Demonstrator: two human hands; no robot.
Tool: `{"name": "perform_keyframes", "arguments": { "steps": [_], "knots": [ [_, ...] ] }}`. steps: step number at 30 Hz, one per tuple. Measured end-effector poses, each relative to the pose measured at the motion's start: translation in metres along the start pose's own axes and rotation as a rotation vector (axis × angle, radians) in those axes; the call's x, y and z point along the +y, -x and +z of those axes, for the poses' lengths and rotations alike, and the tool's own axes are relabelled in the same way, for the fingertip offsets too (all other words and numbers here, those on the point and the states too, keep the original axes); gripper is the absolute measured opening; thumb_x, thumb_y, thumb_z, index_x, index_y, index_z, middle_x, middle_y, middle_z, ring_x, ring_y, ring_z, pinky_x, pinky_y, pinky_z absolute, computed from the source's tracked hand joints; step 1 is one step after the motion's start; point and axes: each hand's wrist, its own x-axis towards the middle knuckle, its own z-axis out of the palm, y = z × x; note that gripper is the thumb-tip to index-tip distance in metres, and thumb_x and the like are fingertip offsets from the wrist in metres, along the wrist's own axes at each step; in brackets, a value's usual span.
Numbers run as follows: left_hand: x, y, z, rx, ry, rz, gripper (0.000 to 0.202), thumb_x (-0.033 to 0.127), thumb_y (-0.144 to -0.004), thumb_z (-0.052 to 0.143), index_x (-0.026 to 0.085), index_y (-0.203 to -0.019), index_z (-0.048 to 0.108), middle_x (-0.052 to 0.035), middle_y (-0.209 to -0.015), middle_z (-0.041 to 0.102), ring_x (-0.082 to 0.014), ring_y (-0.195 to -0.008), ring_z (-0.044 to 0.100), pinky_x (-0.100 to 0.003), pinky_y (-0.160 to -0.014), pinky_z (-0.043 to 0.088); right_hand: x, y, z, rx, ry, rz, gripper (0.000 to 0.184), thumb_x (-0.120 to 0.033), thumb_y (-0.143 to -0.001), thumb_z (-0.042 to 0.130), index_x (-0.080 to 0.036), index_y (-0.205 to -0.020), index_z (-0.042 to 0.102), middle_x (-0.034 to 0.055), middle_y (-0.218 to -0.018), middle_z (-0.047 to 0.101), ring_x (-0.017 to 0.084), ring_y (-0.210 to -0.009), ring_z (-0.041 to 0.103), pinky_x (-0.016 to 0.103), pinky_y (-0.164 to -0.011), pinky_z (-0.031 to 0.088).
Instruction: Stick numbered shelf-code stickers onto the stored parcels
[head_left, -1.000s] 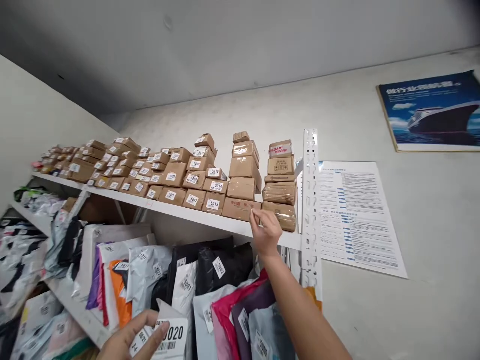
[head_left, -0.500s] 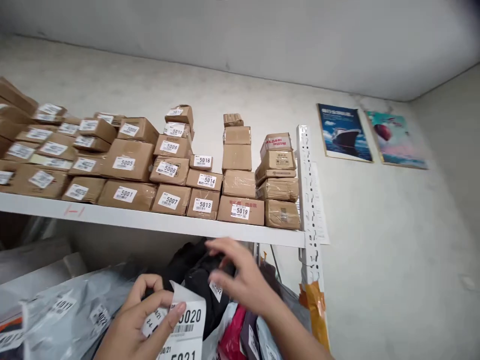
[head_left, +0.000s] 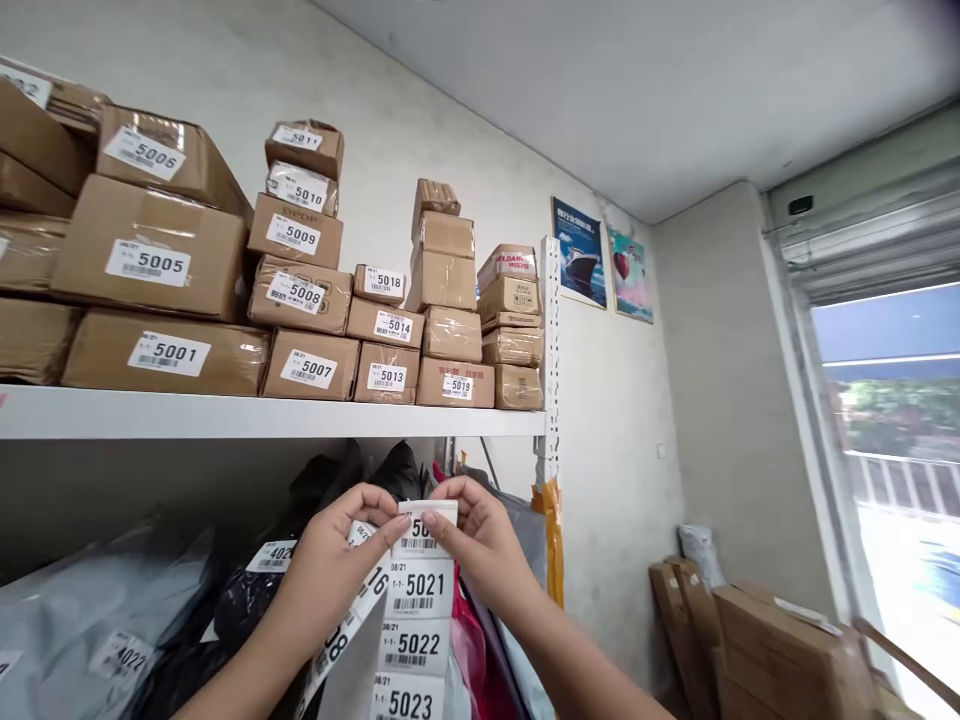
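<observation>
Both my hands hold a white strip of numbered barcode labels (head_left: pixel 416 610) in front of me, below the top shelf. My left hand (head_left: pixel 330 570) pinches the strip's upper left, with a second strip curling down under it. My right hand (head_left: pixel 480 545) pinches the top label at its right edge, and that label is bent over. Labels 5021, 5022 and 5023 hang below. Straight above, the white shelf (head_left: pixel 300 418) carries brown cardboard parcels; the parcel marked 5019 (head_left: pixel 455 383) sits near its right end, beside an unlabelled small box (head_left: pixel 519 386).
Several labelled parcels (head_left: pixel 161 355) fill the top shelf. Black and grey mailer bags (head_left: pixel 112 620) crowd the level below. A perforated white upright (head_left: pixel 553 350) ends the rack. Posters (head_left: pixel 600 260) hang on the wall. Cardboard boxes (head_left: pixel 757 640) lie on the floor by a bright window (head_left: pixel 892 470).
My right hand left the parcel on the shelf edge, came down and took the top of the label strip. My left hand raised the strip. The view swung right toward the window.
</observation>
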Motion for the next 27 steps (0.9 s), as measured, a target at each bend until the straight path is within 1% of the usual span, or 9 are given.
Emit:
{"name": "perform_keyframes", "arguments": {
  "steps": [3,6,8,11,14,16,19,23,27],
  "knots": [
    [0.0,-0.003,0.007,-0.069,0.055,-0.02,0.051,0.047,-0.066,0.072,0.021,-0.109,0.061,-0.0001,-0.082,0.066,-0.0196,-0.079,0.061,-0.03,-0.077,0.046,0.001,0.001,-0.003,0.076,0.14,-0.033,0.044,-0.056,-0.064,0.076,-0.018,-0.066,0.054,-0.0039,-0.059,0.052,0.009,-0.054,0.044,0.023,-0.051,0.035],
    [0.002,-0.005,0.011,-0.093,0.007,0.011,0.037,0.054,-0.072,0.064,0.018,-0.08,0.069,-0.0007,-0.073,0.064,-0.0169,-0.072,0.056,-0.026,-0.068,0.043,0.0,-0.002,-0.007,0.111,0.249,-0.061,0.042,-0.056,-0.065,0.074,-0.017,-0.062,0.057,-0.0023,-0.062,0.052,0.009,-0.057,0.045,0.024,-0.053,0.036],
    [0.003,-0.007,0.012,-0.078,-0.018,0.042,0.043,0.059,-0.074,0.059,0.017,-0.066,0.063,0.0016,-0.06,0.056,-0.0132,-0.06,0.048,-0.024,-0.057,0.038,-0.002,-0.006,-0.008,0.086,0.225,-0.035,0.039,-0.052,-0.061,0.077,-0.017,-0.069,0.061,-0.0009,-0.065,0.057,0.011,-0.06,0.05,0.025,-0.057,0.04],
    [0.005,-0.013,0.014,-0.082,0.09,0.024,0.044,0.06,-0.072,0.061,0.017,-0.065,0.062,0.0015,-0.062,0.058,-0.0131,-0.062,0.05,-0.022,-0.057,0.04,-0.004,-0.012,-0.009,0.073,0.195,-0.04,0.035,-0.046,-0.062,0.078,-0.018,-0.075,0.062,0.0004,-0.067,0.061,0.013,-0.062,0.054,0.027,-0.06,0.043],
    [0.007,-0.024,0.02,-0.046,0.305,-0.1,0.045,0.058,-0.06,0.073,0.017,-0.076,0.065,-0.0014,-0.073,0.067,-0.0161,-0.069,0.058,-0.023,-0.062,0.046,-0.007,-0.023,-0.008,0.137,0.324,-0.19,0.024,-0.042,-0.073,0.069,-0.019,-0.077,0.065,0.0031,-0.072,0.063,0.015,-0.066,0.056,0.027,-0.059,0.044],
    [0.01,-0.035,0.027,0.043,0.381,-0.139,0.047,0.059,-0.055,0.076,0.016,-0.068,0.06,0.0012,-0.06,0.063,-0.0127,-0.056,0.054,-0.021,-0.052,0.041,-0.01,-0.037,-0.009,0.194,0.429,-0.331,0.017,-0.037,-0.078,0.064,-0.02,-0.079,0.067,0.0047,-0.078,0.064,0.017,-0.072,0.058,0.028,-0.061,0.045],
    [0.016,-0.056,0.037,0.166,0.414,-0.064,0.05,0.06,-0.055,0.076,0.017,-0.058,0.05,0.006,-0.048,0.05,-0.0084,-0.046,0.043,-0.019,-0.045,0.033,-0.017,-0.065,-0.014,0.245,0.479,-0.505,0.011,-0.031,-0.079,0.062,-0.021,-0.077,0.067,0.0043,-0.08,0.064,0.017,-0.074,0.059,0.028,-0.063,0.046],
    [0.029,-0.078,0.035,0.083,0.33,0.005,0.044,0.053,-0.054,0.078,0.017,-0.073,0.06,0.0016,-0.065,0.061,-0.014,-0.058,0.054,-0.024,-0.055,0.042,-0.03,-0.107,-0.023,0.228,0.428,-0.593,0.01,-0.03,-0.074,0.066,-0.021,-0.074,0.069,0.0032,-0.074,0.065,0.016,-0.067,0.056,0.029,-0.063,0.045],
    [0.037,-0.085,0.027,0.08,0.028,0.092,0.05,0.059,-0.061,0.069,0.02,-0.052,0.038,0.0064,-0.05,0.038,-0.0105,-0.05,0.038,-0.023,-0.05,0.03,-0.051,-0.145,-0.03,0.183,0.43,-0.693,0.014,-0.034,-0.075,0.067,-0.02,-0.075,0.07,0.0028,-0.074,0.067,0.015,-0.066,0.056,0.029,-0.063,0.045]
  ]
}}
